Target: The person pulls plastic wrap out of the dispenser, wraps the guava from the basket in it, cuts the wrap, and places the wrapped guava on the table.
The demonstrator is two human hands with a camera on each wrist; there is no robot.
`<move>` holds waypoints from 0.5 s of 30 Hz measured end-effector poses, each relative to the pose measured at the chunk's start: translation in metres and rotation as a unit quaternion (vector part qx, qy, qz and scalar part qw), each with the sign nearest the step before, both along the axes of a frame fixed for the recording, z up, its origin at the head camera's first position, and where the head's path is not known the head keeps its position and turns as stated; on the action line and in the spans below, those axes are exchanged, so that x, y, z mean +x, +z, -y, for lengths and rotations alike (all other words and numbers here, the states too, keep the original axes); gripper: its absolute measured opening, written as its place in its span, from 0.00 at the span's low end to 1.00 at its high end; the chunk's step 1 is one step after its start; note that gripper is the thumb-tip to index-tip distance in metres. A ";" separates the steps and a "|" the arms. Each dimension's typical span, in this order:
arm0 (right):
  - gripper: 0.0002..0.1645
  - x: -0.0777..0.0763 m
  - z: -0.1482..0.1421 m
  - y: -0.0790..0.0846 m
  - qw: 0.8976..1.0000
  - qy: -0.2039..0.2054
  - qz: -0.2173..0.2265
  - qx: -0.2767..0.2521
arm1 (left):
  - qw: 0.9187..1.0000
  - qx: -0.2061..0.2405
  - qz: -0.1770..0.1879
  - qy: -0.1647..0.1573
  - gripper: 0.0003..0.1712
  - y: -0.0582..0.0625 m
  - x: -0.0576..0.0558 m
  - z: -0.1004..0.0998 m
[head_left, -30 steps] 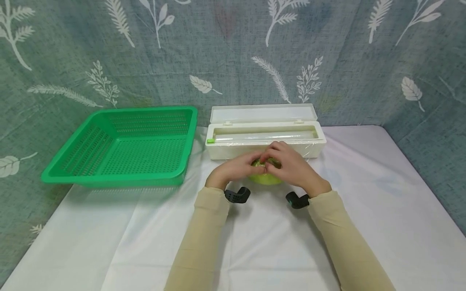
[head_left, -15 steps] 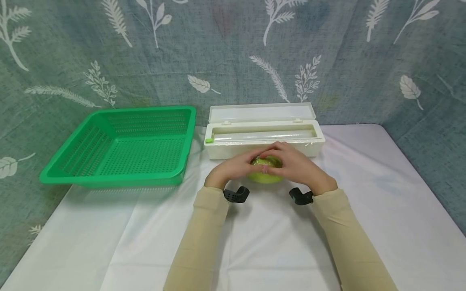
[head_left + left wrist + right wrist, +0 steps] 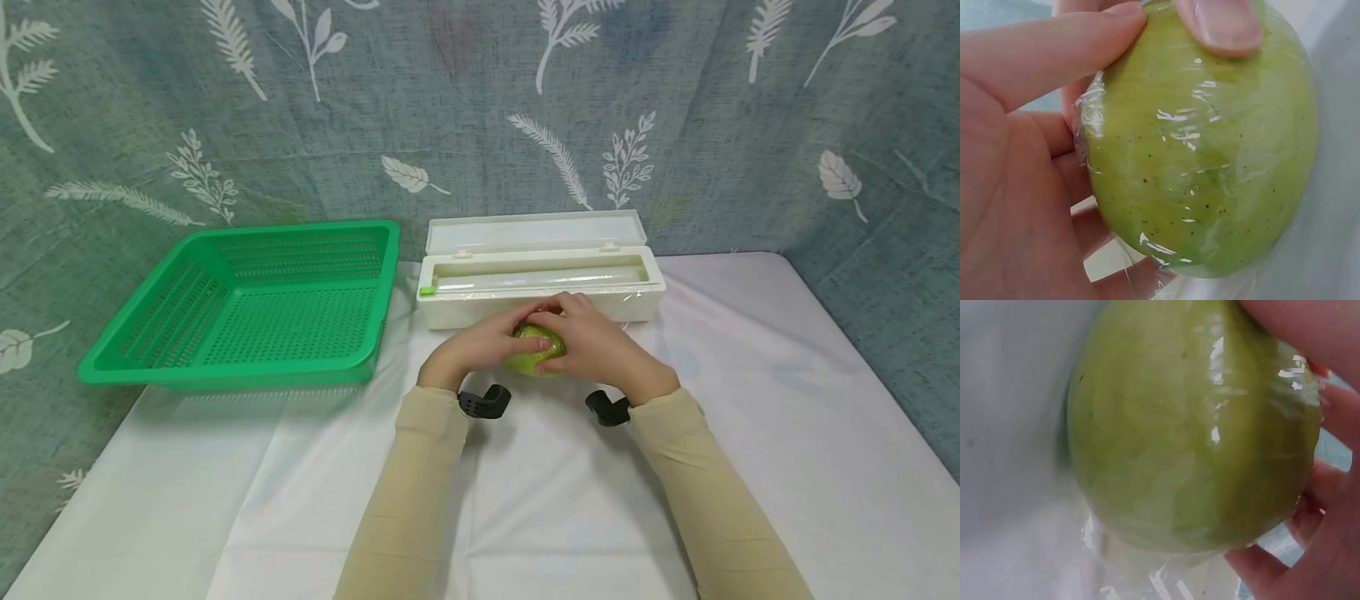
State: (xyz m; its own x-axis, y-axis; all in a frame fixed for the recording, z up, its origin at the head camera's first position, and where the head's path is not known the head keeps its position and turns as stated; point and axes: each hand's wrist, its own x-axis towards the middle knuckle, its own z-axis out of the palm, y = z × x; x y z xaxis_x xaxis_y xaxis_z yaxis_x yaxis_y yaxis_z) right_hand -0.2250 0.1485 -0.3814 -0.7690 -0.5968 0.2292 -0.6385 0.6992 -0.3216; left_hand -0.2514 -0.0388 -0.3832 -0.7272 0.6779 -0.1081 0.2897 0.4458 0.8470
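A rounded yellow-green fruit (image 3: 525, 363) with small dark specks is wrapped in shiny cling film. My left hand (image 3: 480, 346) holds its left side, thumb on the near face and fingers reaching behind. From the other side my right hand (image 3: 600, 346) grips it, thumb low on the near face and fingers curved over the top. Bunched film shows beside the left palm in the left wrist view, where the fruit (image 3: 1204, 169) fills much of the frame. Loose clear film (image 3: 1160, 578) spreads below the fruit in the right wrist view.
Right behind the hands stands a white cling film dispenser (image 3: 480, 312), its lid raised, with a roll (image 3: 540, 277) inside and a green slider (image 3: 427, 291). A green perforated basket (image 3: 270, 375) is at the left. White cloth (image 3: 540, 517) covers the table before a leaf-patterned curtain (image 3: 480, 108).
The fruit has shifted slightly left between the hands. My right hand moved a little right, then back left. Both thumbs, which met at the front, are now apart on the fruit.
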 end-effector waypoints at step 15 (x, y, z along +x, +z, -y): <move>0.36 -0.003 -0.032 0.020 0.981 -0.092 0.166 -0.046 | 0.998 -0.038 -0.048 0.005 0.33 0.002 0.001 -0.003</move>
State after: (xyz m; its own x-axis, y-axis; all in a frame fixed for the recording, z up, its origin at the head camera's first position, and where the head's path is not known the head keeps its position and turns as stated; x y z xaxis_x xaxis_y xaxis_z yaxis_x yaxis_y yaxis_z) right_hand -0.2278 0.1808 -0.3613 -0.9029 -0.4299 -0.0061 -0.3540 0.7514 -0.5569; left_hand -0.2508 -0.0353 -0.3812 -0.7438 0.6626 -0.0883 0.3625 0.5108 0.7795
